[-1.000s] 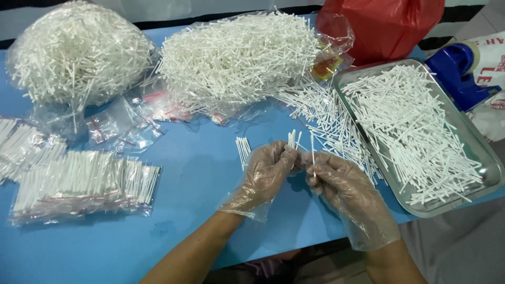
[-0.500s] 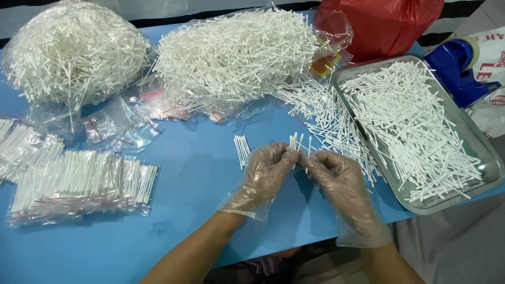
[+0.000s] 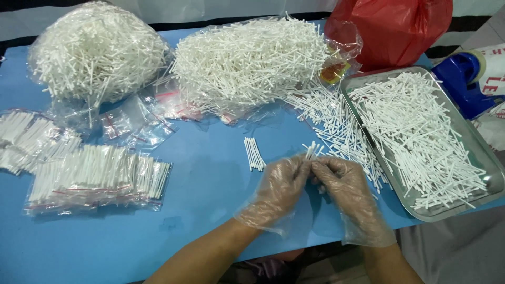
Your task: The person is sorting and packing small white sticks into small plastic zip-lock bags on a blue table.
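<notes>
Both my hands wear thin clear plastic gloves and meet near the front middle of the blue table (image 3: pixel 210 210). My left hand (image 3: pixel 281 184) and my right hand (image 3: pixel 339 181) together pinch a small bunch of white sticks (image 3: pixel 311 151), whose tips poke up between the fingertips. A small aligned bundle of white sticks (image 3: pixel 254 154) lies on the table just left of my left hand. Loose white sticks (image 3: pixel 336 121) are scattered right of my hands, beside a metal tray (image 3: pixel 486 163) full of more white sticks.
Two large clear bags heaped with white sticks (image 3: pixel 97 50) (image 3: pixel 247 60) sit at the back. Filled small packets (image 3: pixel 97 176) lie at the left, empty clear packets (image 3: pixel 137 123) behind them. A red plastic bag (image 3: pixel 400 29) and a blue tape dispenser (image 3: pixel 465 81) stand at the back right.
My hands have drawn closer together, and the sticks that were spread between them are now gathered into one tight bunch at the fingertips.
</notes>
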